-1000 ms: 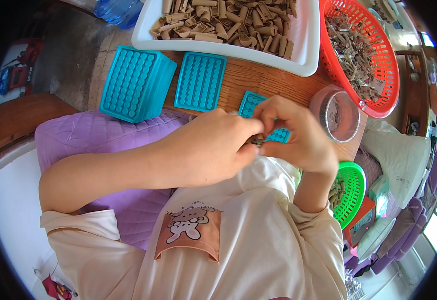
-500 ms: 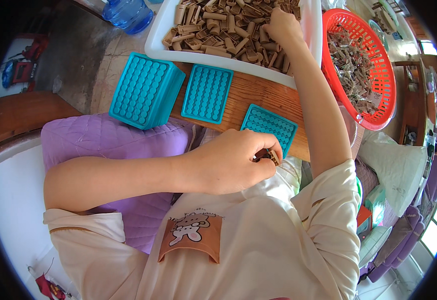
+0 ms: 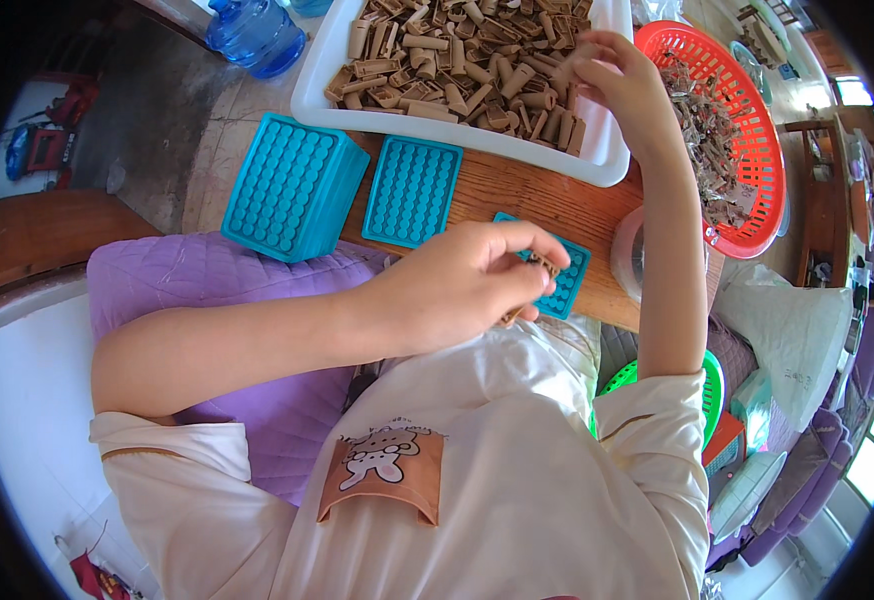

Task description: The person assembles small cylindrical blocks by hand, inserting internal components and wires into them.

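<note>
We find that our right hand [image 3: 622, 85] has left the left hand, where it worked a second ago, and now reaches into the white tray [image 3: 317, 85] of tan tube-shaped pieces [image 3: 457, 60]. Its fingertips [image 3: 582, 60] are closed on one piece at the tray's right end; the grip itself is partly hidden. Our left hand [image 3: 462, 285] remains low, fingers curled around a small brown piece [image 3: 540, 265], pinched between thumb and forefinger, directly over the teal hole tray [image 3: 569, 280]. Two further teal trays, one thick [image 3: 292, 185] and one thin [image 3: 412, 190], lie beyond the left fingers. A red basket [image 3: 757, 150] of scraps sits right of the right fingers. We judge a fresh piece is being fetched while the last is held.
</note>
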A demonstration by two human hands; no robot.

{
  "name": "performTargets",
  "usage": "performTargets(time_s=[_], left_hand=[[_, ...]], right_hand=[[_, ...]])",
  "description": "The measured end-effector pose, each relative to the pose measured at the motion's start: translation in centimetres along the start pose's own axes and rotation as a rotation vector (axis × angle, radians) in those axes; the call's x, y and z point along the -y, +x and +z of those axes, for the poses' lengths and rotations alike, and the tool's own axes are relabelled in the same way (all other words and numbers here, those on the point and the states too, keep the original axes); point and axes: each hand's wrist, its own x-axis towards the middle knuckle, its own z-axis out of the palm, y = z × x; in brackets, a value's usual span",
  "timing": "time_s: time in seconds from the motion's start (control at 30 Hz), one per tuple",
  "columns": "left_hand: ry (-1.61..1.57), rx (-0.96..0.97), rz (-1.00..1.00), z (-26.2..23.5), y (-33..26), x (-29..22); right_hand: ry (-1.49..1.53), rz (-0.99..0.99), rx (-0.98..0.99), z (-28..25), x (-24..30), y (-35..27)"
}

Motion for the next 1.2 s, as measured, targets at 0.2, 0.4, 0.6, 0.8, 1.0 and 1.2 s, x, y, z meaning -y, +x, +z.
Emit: performTargets(time_s=[0.2, 0.4, 0.6, 0.8, 1.0, 1.2], left_hand=[[-0.427, -0.107, 0.083, -0.7, 0.1, -0.4], [-0.306, -0.188, 0.262, -0.4, 0.8, -0.2], [-0.119, -0.311, 0.342, -0.4, 1.1, -0.2], [-0.190, -0.349, 0.396, -0.4, 1.0, -0.1], [-0.082, -0.352, 0.473, -0.2, 0.9, -0.4], [-0.017, -0.387, 0.503, -0.2, 0.7, -0.5]], right_hand=[[-0.012, -0.052, -0.269, -0.4, 0.5, -7.8], [-0.342, -0.063, -0.433, -0.3, -1.3, -12.1], [-0.313, 0.071, -0.392, 0.3, 0.5, -13.9], [0.533, -0.018, -0.386, 5.2, 3.1, -17.3], [0.711, -0.044, -0.420, 8.2, 3.7, -16.7], [0.729, -0.118, -0.453, 9.5, 4.2, -16.0]])
